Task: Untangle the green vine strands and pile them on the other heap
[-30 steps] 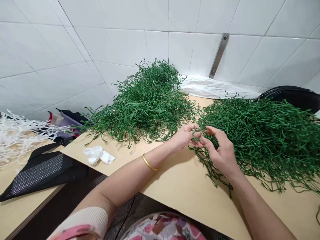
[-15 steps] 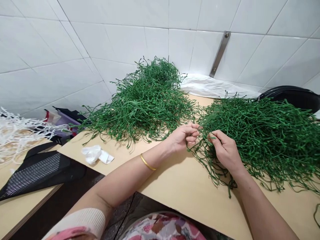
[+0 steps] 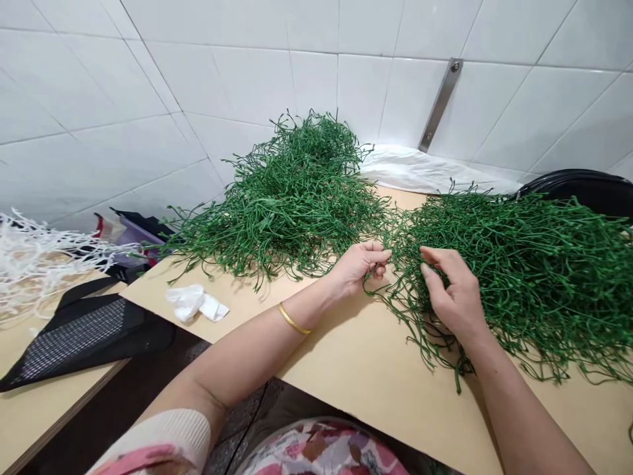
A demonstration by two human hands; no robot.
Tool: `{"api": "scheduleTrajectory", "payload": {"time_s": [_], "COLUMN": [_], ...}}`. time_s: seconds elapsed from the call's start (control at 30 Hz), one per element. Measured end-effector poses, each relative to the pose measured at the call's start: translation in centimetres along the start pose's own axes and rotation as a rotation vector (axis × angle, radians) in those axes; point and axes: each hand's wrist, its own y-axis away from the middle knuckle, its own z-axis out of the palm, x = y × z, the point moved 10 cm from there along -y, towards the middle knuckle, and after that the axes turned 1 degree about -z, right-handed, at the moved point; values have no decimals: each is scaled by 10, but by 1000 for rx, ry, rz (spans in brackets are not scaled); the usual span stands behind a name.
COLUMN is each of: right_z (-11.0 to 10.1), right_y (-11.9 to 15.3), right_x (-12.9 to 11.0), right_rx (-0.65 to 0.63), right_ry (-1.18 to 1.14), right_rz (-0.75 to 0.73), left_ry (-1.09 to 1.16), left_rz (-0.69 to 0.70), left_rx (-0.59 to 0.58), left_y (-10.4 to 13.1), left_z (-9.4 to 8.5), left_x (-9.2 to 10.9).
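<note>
My left hand [image 3: 364,267], with a gold bangle on its wrist, is closed in a pinch on a thin green cord [image 3: 366,285] that hangs below the fingers. Beside it, my right hand [image 3: 452,290] holds nothing, its thumb and fingers apart, at the near edge of the right-hand heap of green cords [image 3: 534,264]. These cords are thin and tangled, with small knot-like ends. Behind my left hand rises another heap of green cords [image 3: 301,198]. Some loose strands lie between the two heaps, around my fingers.
A crumpled white tissue [image 3: 195,303] lies on the tan tabletop [image 3: 366,369]. To the left are white cords [image 3: 39,257] and a black mesh bag [image 3: 79,333]. White plastic sheeting [image 3: 420,168] and a black rounded object [image 3: 578,191] sit by the tiled wall.
My right hand has let go of a green strand end and spread its thumb and fingers. My left hand stays pinched, its fingertips drawn slightly closer together.
</note>
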Motion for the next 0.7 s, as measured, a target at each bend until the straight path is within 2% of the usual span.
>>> {"api": "scheduleTrajectory", "payload": {"time_s": [0.1,0.17,0.3,0.43,0.57,0.7], "right_z": [-17,-16,5,26,31,27], "right_y": [1,2,5,8,8,5], "right_x": [-5,-13,-24,-14,4,2], "right_rx": [138,151,41,-78,-103,-80], "right_ry": [-7,-8,11,-18,-134,-158], "right_rz": [-11,-46,-89,-4,148,139], "left_ry": [-29,-36,-98,-147,-170,-201], "left_rz": [21,23,67,87,85,112], "left_rx": [94,120,128,64,23,-4], "left_y": [-2,-2,3,6,6,6], "left_z": [-11,-12,-6,3,6,8], "left_x": [1,0,2,-1,-3,1]}}
